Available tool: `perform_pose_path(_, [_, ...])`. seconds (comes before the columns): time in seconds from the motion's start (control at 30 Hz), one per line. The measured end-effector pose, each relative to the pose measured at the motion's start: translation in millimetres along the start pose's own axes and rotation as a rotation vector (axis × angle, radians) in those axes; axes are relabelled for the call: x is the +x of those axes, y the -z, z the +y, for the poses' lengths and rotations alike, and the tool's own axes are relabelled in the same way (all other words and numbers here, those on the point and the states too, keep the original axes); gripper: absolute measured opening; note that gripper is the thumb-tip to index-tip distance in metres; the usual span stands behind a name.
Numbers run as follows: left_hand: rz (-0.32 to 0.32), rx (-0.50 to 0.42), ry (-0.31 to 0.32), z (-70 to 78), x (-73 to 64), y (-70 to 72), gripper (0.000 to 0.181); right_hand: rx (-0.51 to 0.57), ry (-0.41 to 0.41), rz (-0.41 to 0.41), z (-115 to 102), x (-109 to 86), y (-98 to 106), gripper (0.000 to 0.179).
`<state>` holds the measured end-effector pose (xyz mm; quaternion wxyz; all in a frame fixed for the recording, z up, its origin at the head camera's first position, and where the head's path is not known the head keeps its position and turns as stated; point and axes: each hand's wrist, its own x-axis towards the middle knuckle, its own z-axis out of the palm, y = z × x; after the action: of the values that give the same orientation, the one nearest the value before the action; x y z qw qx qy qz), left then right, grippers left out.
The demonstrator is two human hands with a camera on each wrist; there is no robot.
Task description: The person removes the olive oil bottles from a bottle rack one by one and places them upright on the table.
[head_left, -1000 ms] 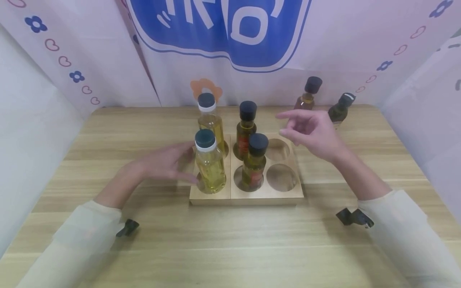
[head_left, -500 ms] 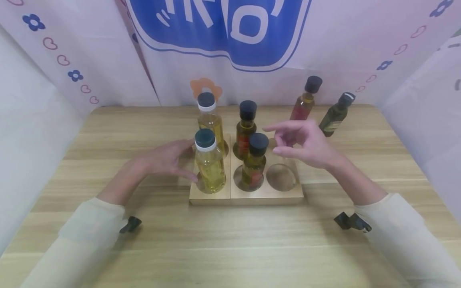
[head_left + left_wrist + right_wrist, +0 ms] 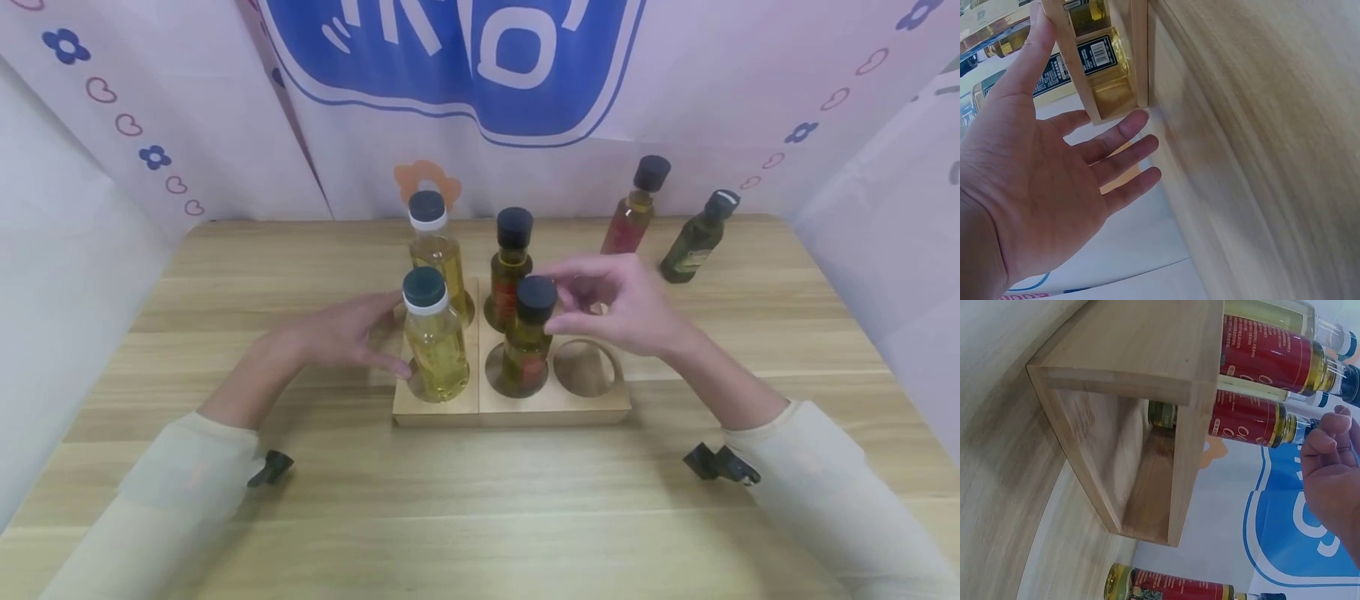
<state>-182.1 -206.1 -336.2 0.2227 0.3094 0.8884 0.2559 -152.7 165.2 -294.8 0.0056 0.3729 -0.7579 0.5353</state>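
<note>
My left hand (image 3: 337, 333) rests against the left side of a wooden bottle rack (image 3: 555, 406), fingers spread. In the left wrist view its thumb lies along the rack's edge and its fingertips are by a lower corner. Two small red-labelled oil bottles stand in the rack's middle holes, a front bottle (image 3: 527, 354) and a back bottle (image 3: 506, 292). My right hand (image 3: 630, 304) is beside them, its thumb at the front bottle's neck; the front cap partly hides its forefinger. In the right wrist view the bent fingers (image 3: 1329, 434) are right at the back bottle's cap (image 3: 1311, 427).
Tall clear oil bottles, a front one (image 3: 437, 358) and a back one (image 3: 438, 258), fill the rack's left holes. A red-labelled bottle (image 3: 628, 225) and a dark green bottle (image 3: 690, 250) stand behind my right hand. A printed cloth (image 3: 352, 158) hangs behind the table (image 3: 480, 508).
My right hand has moved left and slightly down, from over the right-hand holes to the small bottles' necks. The bottles behind it have come into fuller view. My left hand has barely moved.
</note>
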Motion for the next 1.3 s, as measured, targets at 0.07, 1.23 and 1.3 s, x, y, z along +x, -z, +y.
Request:
perform_pose_path(0.07, [-0.007, 0.002, 0.013, 0.5, -0.2, 0.1, 0.113, 0.015, 0.02, 0.0, 0.7, 0.5, -1.7, 0.043])
perform_pose_path(1.23, [-0.037, 0.001, 0.113, 13.1, -0.9, 3.1, 0.117, 0.06, 0.107, 0.036, -4.8, 6.6, -13.1, 0.038])
perform_pose_path(1.3, [-0.034, 0.003, 0.115, 12.6, -1.1, 2.7, 0.117, 0.054, 0.106, 0.037, -5.1, 6.8, -13.2, 0.035])
